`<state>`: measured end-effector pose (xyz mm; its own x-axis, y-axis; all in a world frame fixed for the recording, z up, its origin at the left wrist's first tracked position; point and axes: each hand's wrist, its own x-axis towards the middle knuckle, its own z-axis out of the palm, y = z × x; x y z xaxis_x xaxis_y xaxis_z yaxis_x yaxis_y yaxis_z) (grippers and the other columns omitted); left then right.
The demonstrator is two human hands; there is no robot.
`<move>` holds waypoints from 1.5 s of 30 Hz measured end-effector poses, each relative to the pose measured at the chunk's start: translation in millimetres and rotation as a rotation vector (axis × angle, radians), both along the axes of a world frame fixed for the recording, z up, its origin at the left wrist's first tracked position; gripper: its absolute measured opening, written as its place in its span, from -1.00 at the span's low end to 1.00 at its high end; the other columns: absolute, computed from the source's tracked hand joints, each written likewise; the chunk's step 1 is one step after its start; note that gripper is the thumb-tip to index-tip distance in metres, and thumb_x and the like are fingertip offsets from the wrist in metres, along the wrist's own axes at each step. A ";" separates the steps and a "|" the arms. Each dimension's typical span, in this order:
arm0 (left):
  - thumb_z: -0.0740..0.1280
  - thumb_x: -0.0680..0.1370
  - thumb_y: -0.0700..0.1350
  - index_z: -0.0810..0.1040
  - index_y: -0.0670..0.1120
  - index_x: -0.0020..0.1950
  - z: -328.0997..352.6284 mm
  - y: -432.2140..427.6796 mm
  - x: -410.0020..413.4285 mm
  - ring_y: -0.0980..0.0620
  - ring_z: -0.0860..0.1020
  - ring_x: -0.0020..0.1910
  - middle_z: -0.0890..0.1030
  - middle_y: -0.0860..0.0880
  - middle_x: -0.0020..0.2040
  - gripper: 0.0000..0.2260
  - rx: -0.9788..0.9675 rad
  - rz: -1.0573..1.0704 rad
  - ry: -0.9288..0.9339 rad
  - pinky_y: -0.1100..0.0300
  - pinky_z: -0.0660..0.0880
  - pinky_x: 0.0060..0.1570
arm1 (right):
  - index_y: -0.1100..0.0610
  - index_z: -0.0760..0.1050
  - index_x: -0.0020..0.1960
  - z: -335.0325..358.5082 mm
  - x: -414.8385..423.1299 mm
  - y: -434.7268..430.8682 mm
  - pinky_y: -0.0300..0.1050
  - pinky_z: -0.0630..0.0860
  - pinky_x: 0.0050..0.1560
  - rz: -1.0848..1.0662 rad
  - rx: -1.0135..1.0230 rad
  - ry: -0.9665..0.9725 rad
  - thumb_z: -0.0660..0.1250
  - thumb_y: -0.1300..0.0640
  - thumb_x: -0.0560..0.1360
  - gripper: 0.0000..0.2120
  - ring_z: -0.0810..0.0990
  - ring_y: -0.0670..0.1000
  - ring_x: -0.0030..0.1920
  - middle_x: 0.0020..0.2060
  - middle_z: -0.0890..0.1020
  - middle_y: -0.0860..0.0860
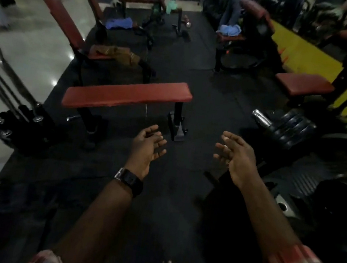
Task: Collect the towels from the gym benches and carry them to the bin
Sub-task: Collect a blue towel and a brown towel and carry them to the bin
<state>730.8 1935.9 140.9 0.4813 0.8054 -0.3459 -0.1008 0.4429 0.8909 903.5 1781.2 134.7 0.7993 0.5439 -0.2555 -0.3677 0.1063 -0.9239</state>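
Observation:
My left hand [148, 149] and my right hand [233, 157] are held out in front of me, palms facing each other, fingers apart, holding nothing. Just beyond them stands a bare red flat bench [127, 95]. A brown towel [116, 54] lies on the seat of the inclined bench behind it. Farther back a blue towel [119, 23] rests on another inclined bench at the left. A light blue towel [230, 30] lies on a bench seat at the right. A green towel [171, 6] hangs on a far bench. No bin is visible.
A rack of bars and weights [24, 118] stands at the left. A dark padded machine with a chrome roller [281, 126] and a red seat [304, 84] are at the right. A person's legs [233, 6] stand at the back. A black rubber floor aisle [196, 73] runs between the benches.

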 end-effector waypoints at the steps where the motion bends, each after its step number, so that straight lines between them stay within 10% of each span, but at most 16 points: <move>1: 0.27 0.60 -0.26 0.49 -0.09 0.30 3.9 16.9 23.6 0.00 0.59 -0.05 0.57 -0.05 0.07 -0.72 0.004 -0.015 0.005 0.03 0.57 0.00 | 0.08 0.58 0.02 2.2 19.9 12.1 -0.01 0.60 -0.17 -0.015 -0.006 0.000 0.31 0.23 0.55 -0.89 0.62 0.04 -0.03 -0.06 0.64 0.00; 20: 0.30 0.58 -0.17 0.56 0.05 0.00 17.7 324.8 502.7 0.07 0.59 -0.14 0.61 0.07 -0.09 -0.88 0.094 -0.200 0.079 0.15 0.54 -0.16 | 0.04 0.60 0.04 0.1 492.5 319.8 -0.02 0.59 -0.18 -0.113 0.048 0.071 0.32 0.17 0.54 -0.87 0.64 0.03 -0.02 -0.03 0.67 -0.01; 45: 0.32 0.57 -0.12 0.61 -0.06 0.15 -7.6 734.2 1084.4 0.00 0.62 0.02 0.63 -0.04 0.08 -0.82 0.063 -0.310 0.036 0.06 0.58 -0.01 | 0.03 0.59 0.06 -25.9 1061.6 719.4 -0.06 0.58 -0.18 -0.196 -0.086 0.061 0.23 0.22 0.59 -0.81 0.64 0.02 0.05 0.07 0.67 -0.01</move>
<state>1815.2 2670.0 133.3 0.6958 0.6424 -0.3213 0.0624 0.3916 0.9180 1965.0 2500.5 108.8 0.8693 0.3536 -0.3452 -0.4031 0.1033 -0.9093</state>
